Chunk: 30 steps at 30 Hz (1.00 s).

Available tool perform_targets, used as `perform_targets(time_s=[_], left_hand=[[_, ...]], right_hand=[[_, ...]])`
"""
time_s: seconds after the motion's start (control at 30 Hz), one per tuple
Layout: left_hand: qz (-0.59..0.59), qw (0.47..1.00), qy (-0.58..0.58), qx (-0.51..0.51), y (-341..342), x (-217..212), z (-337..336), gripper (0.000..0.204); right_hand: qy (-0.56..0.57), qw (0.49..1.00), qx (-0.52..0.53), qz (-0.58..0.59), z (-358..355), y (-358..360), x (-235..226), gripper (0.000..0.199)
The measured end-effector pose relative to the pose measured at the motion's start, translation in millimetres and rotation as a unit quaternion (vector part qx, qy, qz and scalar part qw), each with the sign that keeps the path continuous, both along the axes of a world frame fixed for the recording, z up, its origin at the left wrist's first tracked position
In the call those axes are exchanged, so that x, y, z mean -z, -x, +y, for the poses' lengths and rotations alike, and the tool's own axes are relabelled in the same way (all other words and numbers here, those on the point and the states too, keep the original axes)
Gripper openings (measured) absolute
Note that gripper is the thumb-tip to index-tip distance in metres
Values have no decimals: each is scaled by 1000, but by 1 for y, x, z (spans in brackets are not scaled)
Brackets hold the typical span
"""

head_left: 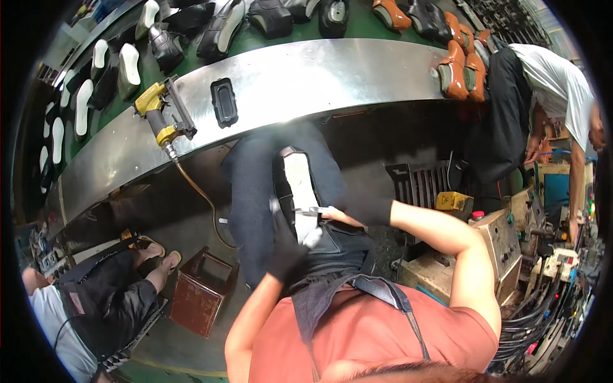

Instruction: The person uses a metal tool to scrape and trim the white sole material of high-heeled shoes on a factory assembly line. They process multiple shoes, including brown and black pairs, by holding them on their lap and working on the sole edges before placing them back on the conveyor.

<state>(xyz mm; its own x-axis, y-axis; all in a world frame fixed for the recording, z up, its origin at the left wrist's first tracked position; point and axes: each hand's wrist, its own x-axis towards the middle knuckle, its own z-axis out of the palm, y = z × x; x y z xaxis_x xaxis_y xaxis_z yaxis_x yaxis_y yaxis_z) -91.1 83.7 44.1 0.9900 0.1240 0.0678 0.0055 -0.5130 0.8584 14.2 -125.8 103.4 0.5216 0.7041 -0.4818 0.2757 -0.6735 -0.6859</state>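
Observation:
A black shoe (pixel 280 185) lies sole up across my lap, its long white bottom (pixel 297 175) facing me. My right hand (pixel 364 209), in a dark glove with bare fingertips, reaches in from the right. Its fingers are closed on a small, flat metal tool (pixel 311 210) lying across the middle of the white bottom; the tool's exact kind is unclear. My left hand (pixel 288 260), also dark-gloved, is closed round the near end of the shoe. A pale fingertip shows there, and the other fingers blend into the dark shoe and apron.
Ahead, a metal-edged bench (pixel 287 70) carries a yellow nail gun (pixel 155 115) with a hose, a black tray (pixel 224 102), and several black and brown shoes (pixel 453 73). A brown stool (pixel 201 293) stands left. People work at both sides; machinery (pixel 501 246) stands right.

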Motion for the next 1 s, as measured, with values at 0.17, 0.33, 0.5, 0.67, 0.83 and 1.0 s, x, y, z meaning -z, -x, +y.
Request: perform_targets(time_s=[0.17,0.33,0.5,0.67,0.83,1.0], left_hand=[[259,877,400,-65,23,32,7,44],[111,972,193,-76,15,45,-9,41],[158,979,101,81,28,65,13,75],[224,959,113,131,-1,-68,98,85],[33,974,223,-23,-77,-127,82,60],[24,998,51,-13,-37,8,1,66]], right_hand=[[11,980,115,161,-16,29,-3,52],[-63,996,50,49,2,16,-52,40],[-93,995,-28,-25,-2,12,-1,46],[28,999,4,30,-47,33,-22,48],[-73,992,81,68,-41,46,-46,37],[-42,988,126,81,-33,38,-37,39]])
